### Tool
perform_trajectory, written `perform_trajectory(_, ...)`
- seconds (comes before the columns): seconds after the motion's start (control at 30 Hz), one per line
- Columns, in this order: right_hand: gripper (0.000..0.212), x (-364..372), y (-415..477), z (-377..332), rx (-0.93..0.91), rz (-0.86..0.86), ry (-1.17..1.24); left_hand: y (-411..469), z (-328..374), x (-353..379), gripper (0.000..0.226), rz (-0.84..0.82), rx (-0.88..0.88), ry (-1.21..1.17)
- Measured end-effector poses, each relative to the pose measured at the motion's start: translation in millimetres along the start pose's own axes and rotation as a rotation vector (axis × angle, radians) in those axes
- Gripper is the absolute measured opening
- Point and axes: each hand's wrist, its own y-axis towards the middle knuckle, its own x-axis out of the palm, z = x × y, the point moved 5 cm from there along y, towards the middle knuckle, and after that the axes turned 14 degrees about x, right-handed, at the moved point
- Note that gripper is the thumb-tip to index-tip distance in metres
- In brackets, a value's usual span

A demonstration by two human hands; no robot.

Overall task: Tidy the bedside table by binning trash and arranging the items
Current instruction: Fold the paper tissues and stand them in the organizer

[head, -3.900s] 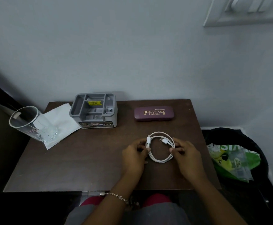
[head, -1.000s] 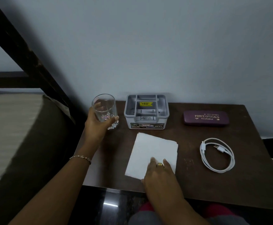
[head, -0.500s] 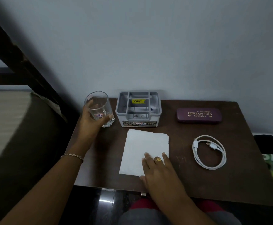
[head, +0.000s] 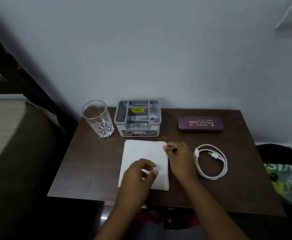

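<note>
A white paper napkin (head: 141,153) lies flat at the front middle of the dark wooden bedside table (head: 89,161). My right hand (head: 178,153) pinches the napkin's far right corner. My left hand (head: 138,172) rests over its near half, fingers bent and apart, hiding part of it. An empty clear glass (head: 97,118) stands upright at the back left, untouched. Beside it sits a grey compartment organiser (head: 138,118). A purple glasses case (head: 200,123) lies at the back right, and a coiled white cable (head: 197,152) lies right of the napkin.
A black bin (head: 280,151) holding a green plastic bag (head: 289,184) stands off the table's right edge. A bed (head: 3,135) and its dark frame lie to the left. The wall runs directly behind the table.
My left hand has let go of the glass, which now stands at the back left, and moved onto the napkin. My right hand slid from the napkin's near edge to its far right corner.
</note>
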Motion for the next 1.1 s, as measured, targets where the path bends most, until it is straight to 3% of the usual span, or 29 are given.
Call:
perform_trajectory(0.3, 0.007, 2.1, -6.3, 0.1, -0.089, 0.15, 0.018, -5.1, -15.5, 28.0, 0.019, -0.02, -0.106, 0.087)
perform_trajectory(0.5, 0.011, -3.7, -15.7, 2.5, -0.196, 0.131, 0.163, -5.6, -20.4, 27.8, 0.017, -0.002, -0.105, 0.023)
perform_trajectory(0.73, 0.013, -18.6, -27.8, 0.1, -0.31, 0.144, 0.247, -7.4, -26.8, 15.7, 0.013, 0.159, -0.171, -0.128)
perform_trajectory(0.97, 0.01, -12.9, -27.9, 2.2, -0.334, 0.133, 0.158, -6.4, -33.1, 21.2, 0.018, 0.104, -0.194, -0.08)
perform_trajectory(1.1, 0.009, -6.7, -36.5, -4.7, -0.446, 0.202, -0.077, -5.4, -36.7, 22.0, 0.018, 0.119, -0.183, -0.085)
